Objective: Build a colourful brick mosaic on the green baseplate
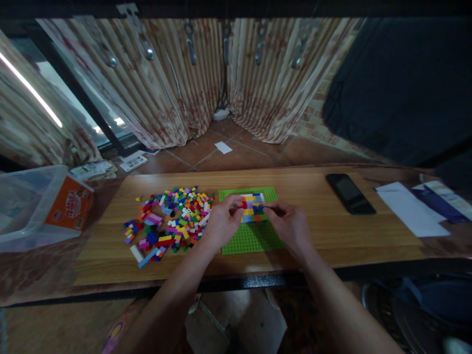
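Observation:
A block of multicoloured toy bricks [252, 212], in red, yellow, blue, white and orange, is over the green studded baseplate [246, 241]. My left hand [223, 219] is closed at the block's left edge, thumb and fingers beside its red bricks. On the opposite edge, my right hand [290, 222] pinches with its fingertips by some dark blue bricks. Whether the block is pressed onto the baseplate or held just above it, I cannot tell. The fingers hide parts of both its sides.
Left of the baseplate, a big pile of loose bricks [180, 216] spreads over the wooden board [317, 246]. A black phone [350, 193] lies to the right, with white paper [411, 209] beyond. A clear plastic tub [25, 209] stands at far left.

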The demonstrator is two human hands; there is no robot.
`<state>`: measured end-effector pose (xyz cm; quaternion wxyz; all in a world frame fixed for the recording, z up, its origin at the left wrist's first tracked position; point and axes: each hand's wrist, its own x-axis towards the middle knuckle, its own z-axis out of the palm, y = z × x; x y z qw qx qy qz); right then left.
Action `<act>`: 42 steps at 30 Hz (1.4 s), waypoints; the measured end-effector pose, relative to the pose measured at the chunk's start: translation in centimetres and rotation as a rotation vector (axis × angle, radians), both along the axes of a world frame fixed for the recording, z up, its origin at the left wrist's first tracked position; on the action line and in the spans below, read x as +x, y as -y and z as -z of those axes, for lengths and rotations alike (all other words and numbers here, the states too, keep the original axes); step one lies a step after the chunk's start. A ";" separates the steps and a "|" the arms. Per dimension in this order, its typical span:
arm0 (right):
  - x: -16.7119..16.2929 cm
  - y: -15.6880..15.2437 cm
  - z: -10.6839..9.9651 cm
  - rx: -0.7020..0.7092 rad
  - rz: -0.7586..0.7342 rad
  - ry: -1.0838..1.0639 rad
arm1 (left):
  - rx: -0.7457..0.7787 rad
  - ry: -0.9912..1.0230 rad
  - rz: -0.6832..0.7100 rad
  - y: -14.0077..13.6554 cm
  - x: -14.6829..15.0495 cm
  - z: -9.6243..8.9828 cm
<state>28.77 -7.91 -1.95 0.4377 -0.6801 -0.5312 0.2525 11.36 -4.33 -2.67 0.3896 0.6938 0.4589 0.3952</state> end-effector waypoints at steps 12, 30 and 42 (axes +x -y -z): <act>-1.3 0.2 0.6 -0.015 0.085 0.335 | 0.053 -0.265 -0.045 0.7 0.0 0.2; -0.3 -0.2 0.7 0.022 0.016 0.332 | 0.096 -0.259 -0.013 0.8 -0.1 0.6; -1.8 1.1 1.8 0.092 -0.147 0.710 | 0.098 -0.300 0.002 1.0 0.0 0.4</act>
